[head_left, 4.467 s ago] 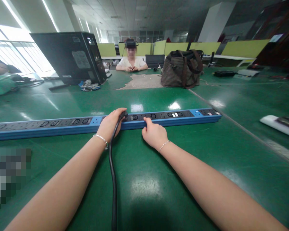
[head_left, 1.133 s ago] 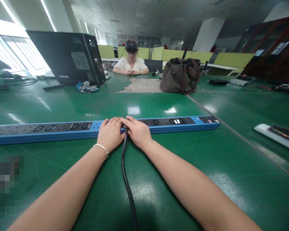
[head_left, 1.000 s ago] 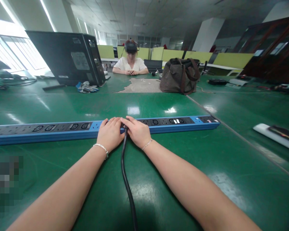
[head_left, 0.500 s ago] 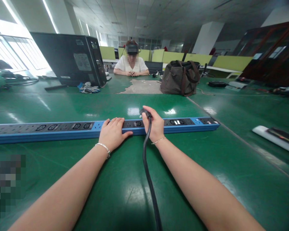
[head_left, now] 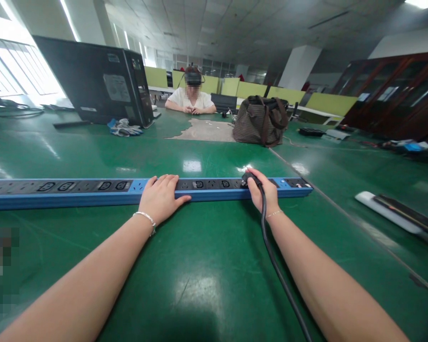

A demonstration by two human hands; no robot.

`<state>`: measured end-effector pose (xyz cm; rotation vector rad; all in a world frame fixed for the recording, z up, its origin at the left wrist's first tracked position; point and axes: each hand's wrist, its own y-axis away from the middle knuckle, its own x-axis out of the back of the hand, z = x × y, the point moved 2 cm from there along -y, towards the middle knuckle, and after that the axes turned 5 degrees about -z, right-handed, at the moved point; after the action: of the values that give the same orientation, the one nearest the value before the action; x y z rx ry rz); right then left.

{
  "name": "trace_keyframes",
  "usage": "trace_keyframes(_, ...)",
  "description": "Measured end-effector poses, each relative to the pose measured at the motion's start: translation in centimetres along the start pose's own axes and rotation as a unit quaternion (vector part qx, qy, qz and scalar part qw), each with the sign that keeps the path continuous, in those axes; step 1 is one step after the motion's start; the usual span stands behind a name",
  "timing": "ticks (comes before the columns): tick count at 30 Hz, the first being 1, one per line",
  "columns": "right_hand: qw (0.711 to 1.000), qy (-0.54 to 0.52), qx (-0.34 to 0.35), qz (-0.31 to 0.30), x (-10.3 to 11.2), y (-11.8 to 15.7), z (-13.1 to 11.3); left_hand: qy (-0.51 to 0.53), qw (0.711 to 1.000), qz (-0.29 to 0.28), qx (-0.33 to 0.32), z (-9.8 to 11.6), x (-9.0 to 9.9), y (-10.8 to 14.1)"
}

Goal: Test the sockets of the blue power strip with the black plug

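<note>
A long blue and black power strip (head_left: pixel 92 198) lies across the green table. My left hand (head_left: pixel 160 197) rests over its middle part, thumb spread along the front edge and fingers over the top. Near the strip's right end, my right hand (head_left: pixel 264 190) is closed round a black plug (head_left: pixel 248 179), whose prongs show at its left side. The plug is just over the sockets; whether it touches them cannot be made out. From it a thick black cable (head_left: pixel 278 268) runs down to the bottom edge of the view.
Behind the strip are a black computer case (head_left: pixel 92 85), gloves (head_left: pixel 124 127) and a brown bag (head_left: pixel 258 121). A person (head_left: pixel 190 99) sits across the table. A white and black bar (head_left: pixel 388 213) lies at the right.
My right hand has moved right along the strip with the plug and cable. My left hand has stayed on the strip. The view has shifted slightly.
</note>
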<state>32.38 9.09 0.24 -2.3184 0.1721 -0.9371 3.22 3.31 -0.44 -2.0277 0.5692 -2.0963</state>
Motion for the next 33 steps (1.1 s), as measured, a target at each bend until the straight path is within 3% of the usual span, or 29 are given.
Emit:
trace_keyframes(7, 0.998, 0.038, 0.004, -0.052, -1.0, -0.1, -1.9, -0.004, 1.000, 0.006, -0.009, 0.3, 0.4, 0.1)
trace_keyframes(18, 0.995, 0.079, 0.022, -0.053, -1.6, 0.3, -2.1, 0.017, 1.000, 0.005, 0.003, 0.2, 0.1, 0.0)
trace_keyframes(24, 0.988, 0.129, 0.071, -0.052, -1.8, 1.0, -2.3, 0.007, 1.000, 0.009, 0.002, 0.2, 0.2, 0.0)
trace_keyframes(33, 0.982, 0.159, 0.073, -0.075, -1.6, 0.5, -2.6, -0.011, 1.000, 0.008, 0.006, 0.2, 0.2, 0.1)
